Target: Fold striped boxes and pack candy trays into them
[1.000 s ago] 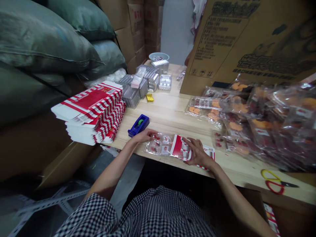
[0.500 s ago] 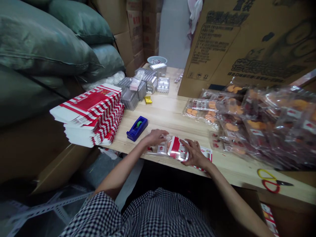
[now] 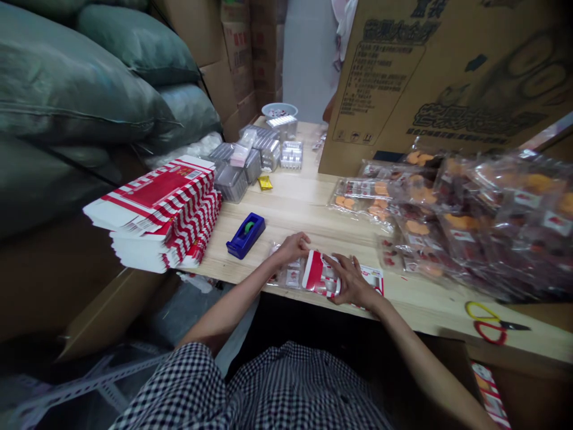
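A red-and-white carton point(image 3: 315, 272) with a clear window lies near the table's front edge. My right hand point(image 3: 351, 279) grips its right end, thumb at the near side and fingers over the top. At the carton's left end lies a clear plastic pack point(image 3: 286, 276) with small items inside; whether it reaches into the carton I cannot tell. My left hand point(image 3: 292, 248) is over the pack's far edge, fingertips drawn together by the carton's far left corner. What they pinch is hidden. Another red-and-white carton point(image 3: 372, 278) lies partly under my right hand.
A blue tape dispenser point(image 3: 246, 236) and stacked flat cartons point(image 3: 165, 209) stand left. Farther back are clear plastic trays point(image 3: 233, 179), a yellow packet point(image 3: 265, 183) and a bowl point(image 3: 280, 110). Filled plastic packs point(image 3: 465, 227) pile up right, before a large cardboard box point(image 3: 403, 89). Scissors point(image 3: 492, 322) lie front right.
My left hand has shifted slightly right and away from me, its fingers drawing together, uncovering more of the plastic pack. My right hand keeps its grip on the carton. The camera view has shifted slightly.
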A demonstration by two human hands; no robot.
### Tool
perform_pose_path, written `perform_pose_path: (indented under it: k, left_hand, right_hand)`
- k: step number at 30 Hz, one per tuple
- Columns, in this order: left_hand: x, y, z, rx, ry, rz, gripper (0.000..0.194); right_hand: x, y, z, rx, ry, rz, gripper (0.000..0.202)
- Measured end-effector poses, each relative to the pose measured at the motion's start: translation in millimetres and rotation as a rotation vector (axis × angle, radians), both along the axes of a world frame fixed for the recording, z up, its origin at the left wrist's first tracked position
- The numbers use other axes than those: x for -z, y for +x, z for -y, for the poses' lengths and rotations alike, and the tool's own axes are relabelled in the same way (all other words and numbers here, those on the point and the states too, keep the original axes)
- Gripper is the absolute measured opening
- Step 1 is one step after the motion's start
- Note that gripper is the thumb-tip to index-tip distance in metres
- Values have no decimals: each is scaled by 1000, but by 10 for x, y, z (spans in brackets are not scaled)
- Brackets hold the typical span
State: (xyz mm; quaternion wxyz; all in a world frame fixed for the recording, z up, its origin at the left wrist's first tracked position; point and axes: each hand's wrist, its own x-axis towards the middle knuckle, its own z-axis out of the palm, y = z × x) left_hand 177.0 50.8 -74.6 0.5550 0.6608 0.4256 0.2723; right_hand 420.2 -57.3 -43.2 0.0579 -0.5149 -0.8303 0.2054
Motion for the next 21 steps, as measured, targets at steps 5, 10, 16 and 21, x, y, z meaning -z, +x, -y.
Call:
perform_pose_path:
  k: [5,10,16,21]
  left_hand:
    - [-77,-113,-29,65,-83,58,41]
    - [-210,-212,-37,140,-103,55,24]
    - [-262,-173,-46,233,-141,25,21]
    - [-231,-25,-10,142,-84,-5,18]
  right_hand:
    - [-3,6,59,20,25,-31,120]
    - [-21,-26,113,70,72,-58,119]
    - [-112,-97,134,18,32,-76,118]
    - [-140,-184,139,-2,-5,-53,118]
